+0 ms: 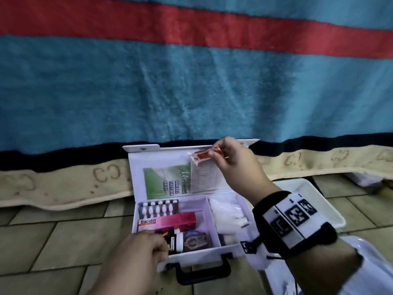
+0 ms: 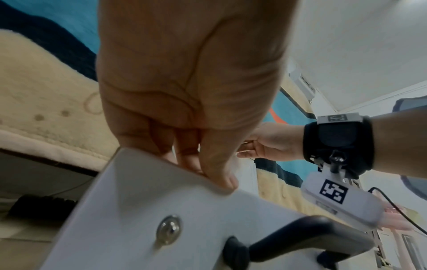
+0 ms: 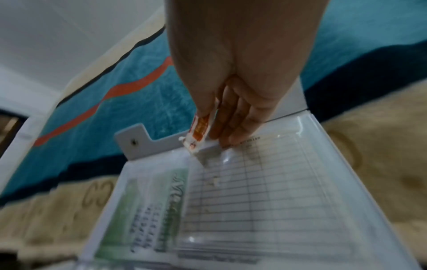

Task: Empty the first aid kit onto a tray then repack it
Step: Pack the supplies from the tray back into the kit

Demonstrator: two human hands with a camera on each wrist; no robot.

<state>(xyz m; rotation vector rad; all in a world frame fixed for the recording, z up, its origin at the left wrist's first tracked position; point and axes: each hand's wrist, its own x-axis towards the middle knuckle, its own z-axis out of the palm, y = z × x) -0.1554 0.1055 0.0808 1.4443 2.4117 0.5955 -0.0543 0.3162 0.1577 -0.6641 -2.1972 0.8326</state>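
The white first aid kit (image 1: 202, 255) lies open on the tiled floor, its lid (image 1: 138, 167) standing upright with a green guide leaflet (image 1: 168, 179) inside. My right hand (image 1: 217, 155) pinches a small orange-and-white sachet (image 1: 204, 156) up by the lid's top edge; the right wrist view shows the sachet (image 3: 198, 131) between thumb and fingers (image 3: 233, 126). My left hand (image 1: 163, 245) grips the kit's front wall (image 2: 161, 201) at its left corner, fingers (image 2: 208, 164) curled over the rim. Inside lie a pink Bacidin box (image 1: 168, 222), a strip of white ampoules (image 1: 157, 209) and white packets (image 1: 227, 216).
A white tray (image 1: 308, 188) stands on the floor to the right of the kit, partly behind my right wrist. The kit's black handle (image 1: 204, 271) points toward me. A blue, red and beige blanket (image 1: 191, 92) hangs behind the kit.
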